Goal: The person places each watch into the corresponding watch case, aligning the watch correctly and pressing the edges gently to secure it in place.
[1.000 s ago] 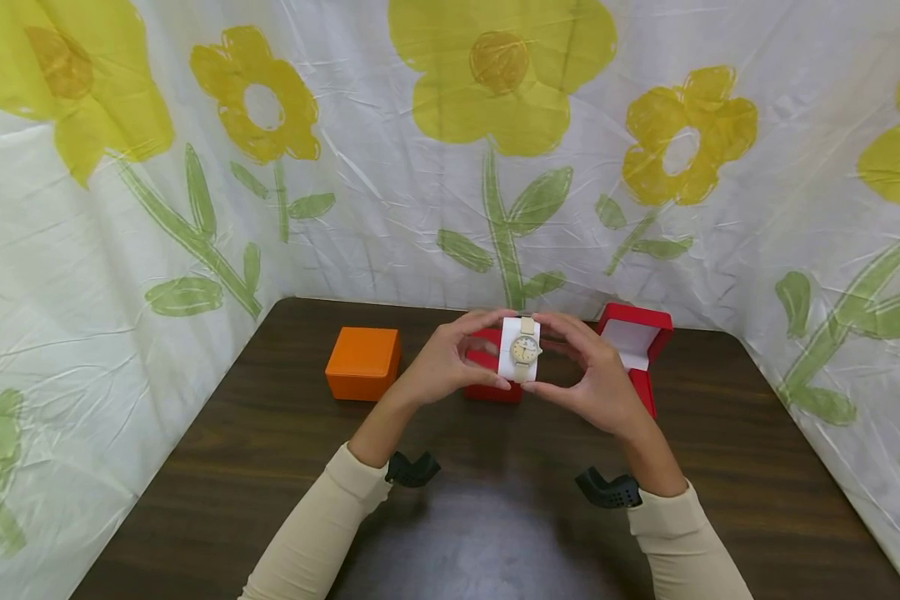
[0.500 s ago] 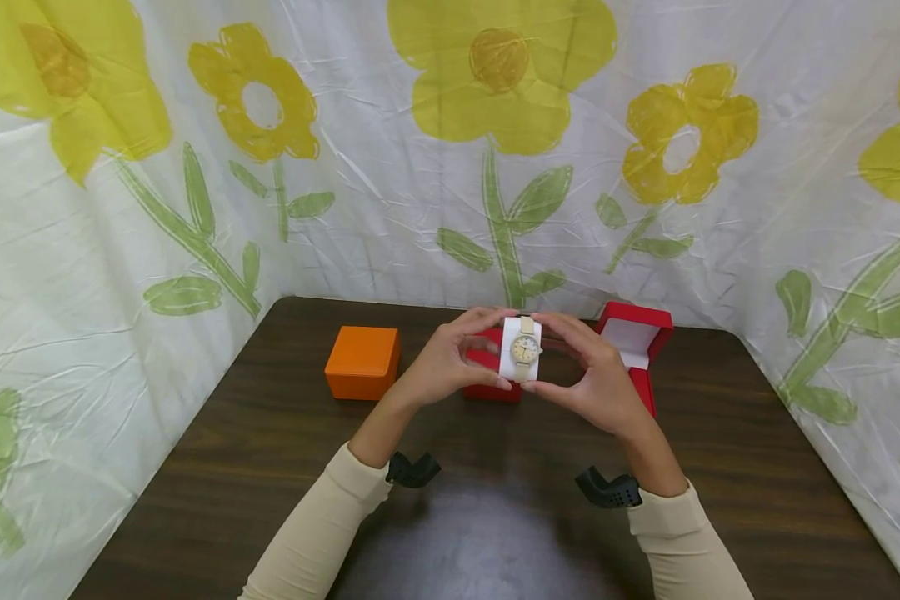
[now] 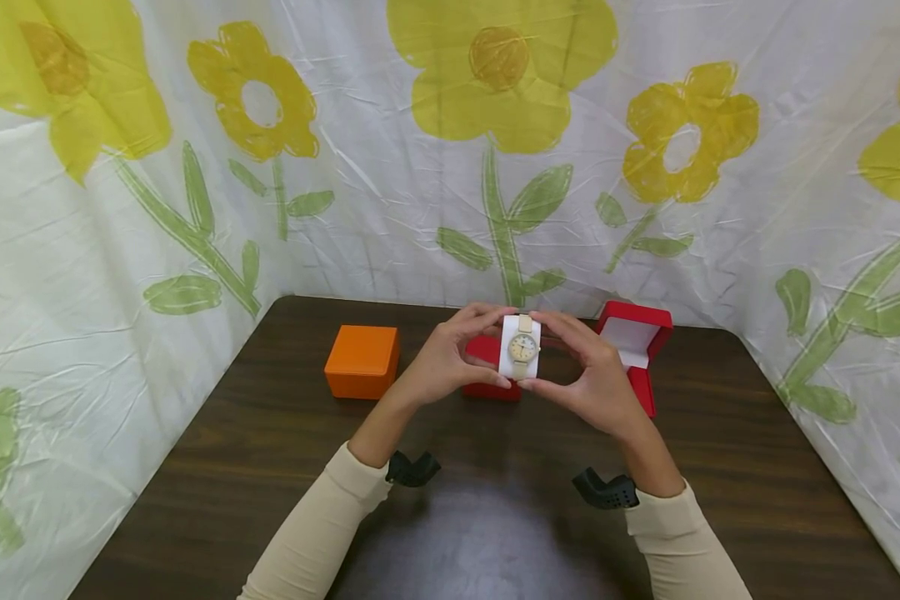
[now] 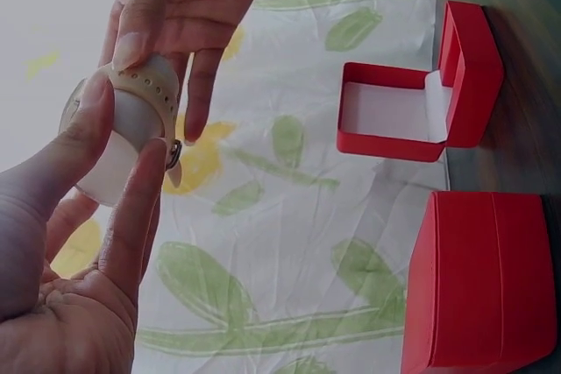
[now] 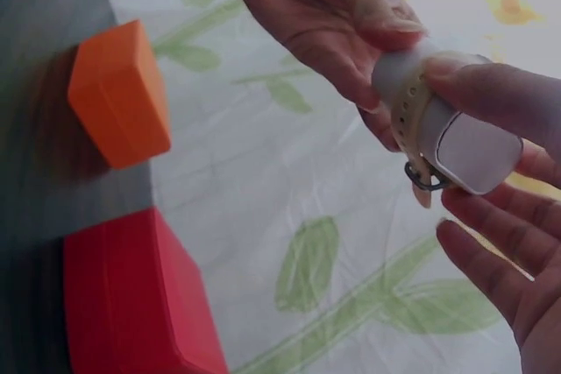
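Observation:
A wristwatch (image 3: 523, 347) with a cream strap and a pale round dial is wrapped around a white cushion (image 3: 506, 358). It is held up above the table, dial towards the head camera. My left hand (image 3: 450, 354) grips the cushion's left end between thumb and fingers. From the other side, my right hand (image 3: 591, 367) grips the right end the same way. In the left wrist view the strap (image 4: 145, 87) shows its row of holes. The right wrist view has the dark buckle (image 5: 425, 177) hanging under the cushion, beside the cushion's flat end (image 5: 478, 153).
Behind my hands a shut red box (image 3: 490, 392) sits on the dark wooden table (image 3: 270, 475), partly hidden. To its right stands an open red box (image 4: 390, 142) with a white lining. An orange box (image 3: 362, 362) is at the left. A flower-printed curtain (image 3: 375, 208) surrounds the table.

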A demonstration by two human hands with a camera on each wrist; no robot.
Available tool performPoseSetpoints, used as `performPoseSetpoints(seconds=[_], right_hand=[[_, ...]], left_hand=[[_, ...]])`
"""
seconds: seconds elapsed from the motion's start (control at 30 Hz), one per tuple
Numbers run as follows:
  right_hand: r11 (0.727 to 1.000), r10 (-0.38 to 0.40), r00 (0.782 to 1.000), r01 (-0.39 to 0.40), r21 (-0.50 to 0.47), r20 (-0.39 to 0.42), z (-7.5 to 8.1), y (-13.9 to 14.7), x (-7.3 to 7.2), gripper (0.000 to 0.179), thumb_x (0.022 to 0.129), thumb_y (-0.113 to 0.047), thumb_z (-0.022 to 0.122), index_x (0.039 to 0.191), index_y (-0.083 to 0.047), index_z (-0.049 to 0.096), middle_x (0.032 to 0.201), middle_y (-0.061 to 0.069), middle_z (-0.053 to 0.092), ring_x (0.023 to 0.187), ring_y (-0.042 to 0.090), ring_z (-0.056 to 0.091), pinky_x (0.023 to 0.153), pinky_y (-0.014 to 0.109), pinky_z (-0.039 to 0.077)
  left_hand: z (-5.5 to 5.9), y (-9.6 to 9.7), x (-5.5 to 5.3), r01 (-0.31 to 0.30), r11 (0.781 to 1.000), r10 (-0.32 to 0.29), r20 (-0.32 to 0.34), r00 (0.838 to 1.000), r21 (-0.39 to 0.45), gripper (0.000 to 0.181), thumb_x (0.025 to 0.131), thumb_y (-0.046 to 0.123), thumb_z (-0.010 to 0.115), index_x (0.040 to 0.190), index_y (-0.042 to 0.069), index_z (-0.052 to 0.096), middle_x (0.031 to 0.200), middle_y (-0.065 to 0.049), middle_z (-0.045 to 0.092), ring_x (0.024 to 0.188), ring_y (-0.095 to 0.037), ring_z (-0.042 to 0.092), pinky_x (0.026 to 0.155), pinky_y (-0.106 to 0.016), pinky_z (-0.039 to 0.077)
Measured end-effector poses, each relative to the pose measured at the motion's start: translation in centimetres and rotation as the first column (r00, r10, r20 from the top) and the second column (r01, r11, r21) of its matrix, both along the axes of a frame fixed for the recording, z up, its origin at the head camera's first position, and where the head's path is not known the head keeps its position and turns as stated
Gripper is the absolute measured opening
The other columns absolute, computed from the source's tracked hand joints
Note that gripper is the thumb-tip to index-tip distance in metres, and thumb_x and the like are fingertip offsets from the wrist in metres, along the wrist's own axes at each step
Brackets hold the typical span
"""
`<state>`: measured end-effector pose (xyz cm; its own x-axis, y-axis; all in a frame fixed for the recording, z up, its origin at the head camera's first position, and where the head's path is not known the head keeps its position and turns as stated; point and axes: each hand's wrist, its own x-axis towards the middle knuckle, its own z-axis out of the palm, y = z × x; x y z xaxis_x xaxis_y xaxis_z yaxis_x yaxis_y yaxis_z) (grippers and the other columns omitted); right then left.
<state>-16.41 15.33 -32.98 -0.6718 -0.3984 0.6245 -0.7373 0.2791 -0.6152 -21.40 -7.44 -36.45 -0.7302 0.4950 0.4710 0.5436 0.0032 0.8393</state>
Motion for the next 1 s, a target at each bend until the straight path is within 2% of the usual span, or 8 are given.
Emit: performPoseSetpoints(seconds=[0.23,0.3,0.53,0.77,1.0], right_hand=[[1.0,-0.002,1.0,0.002,-0.024,0.023,0.01,-0.22,-0.03,0.074,0.073,0.013,0.084,0.14,0.008,0.052,0.139,0.022,0.055,0.121,0.014,0.055,0.097,0.024,0.052],[1.0,-0.005,0.999,0.006,-0.03,0.036,-0.07,-0.28,-0.08,0.073,0.074,0.012,0.083,0.14,0.007,0.053,0.139,0.022,0.056,0.119,0.013,0.055,0.095,0.02,0.052],[0.998,-0.021,0.995,0.027,-0.048,0.101,-0.32,-0.14,-0.15,0.064,0.078,0.01,0.081,0.138,0.004,0.057,0.134,0.018,0.062,0.101,0.014,0.062,0.089,0.022,0.056],[0.997,-0.014,0.99,0.024,-0.073,0.141,-0.47,0.11,-0.11,0.063,0.079,0.01,0.08,0.138,0.003,0.058,0.133,0.017,0.063,0.103,0.018,0.063,0.089,0.023,0.056],[0.997,-0.018,0.991,0.029,-0.078,0.134,-0.4,0.16,-0.19,0.06,0.079,0.01,0.08,0.135,0.004,0.061,0.13,0.017,0.066,0.098,0.019,0.065,0.084,0.023,0.058]], left_hand=[[-0.02,0.19,0.08,0.021,1.0,-0.021,0.014,1.0,0.016,0.077,0.076,-0.002,0.087,0.145,0.014,0.057,0.13,-0.002,0.053,0.118,-0.022,0.058,0.077,-0.039,0.062],[-0.04,0.31,0.17,0.029,0.999,-0.03,0.012,0.999,0.016,0.077,0.076,-0.003,0.086,0.145,0.013,0.056,0.131,-0.003,0.053,0.118,-0.023,0.058,0.077,-0.039,0.062],[-0.01,0.44,0.4,0.022,1.0,-0.022,0.003,1.0,-0.003,0.078,0.075,-0.001,0.087,0.146,0.012,0.056,0.131,-0.004,0.053,0.118,-0.023,0.058,0.077,-0.037,0.062],[-0.12,0.4,0.31,0.022,0.999,-0.023,-0.031,0.999,-0.037,0.076,0.077,0.003,0.088,0.146,0.011,0.057,0.132,-0.001,0.053,0.121,-0.025,0.053,0.079,-0.035,0.062],[-0.28,0.39,0.31,0.036,0.999,-0.037,-0.052,0.998,-0.021,0.077,0.077,0.0,0.087,0.146,0.011,0.056,0.125,-0.002,0.053,0.118,-0.026,0.054,0.076,-0.037,0.062]])
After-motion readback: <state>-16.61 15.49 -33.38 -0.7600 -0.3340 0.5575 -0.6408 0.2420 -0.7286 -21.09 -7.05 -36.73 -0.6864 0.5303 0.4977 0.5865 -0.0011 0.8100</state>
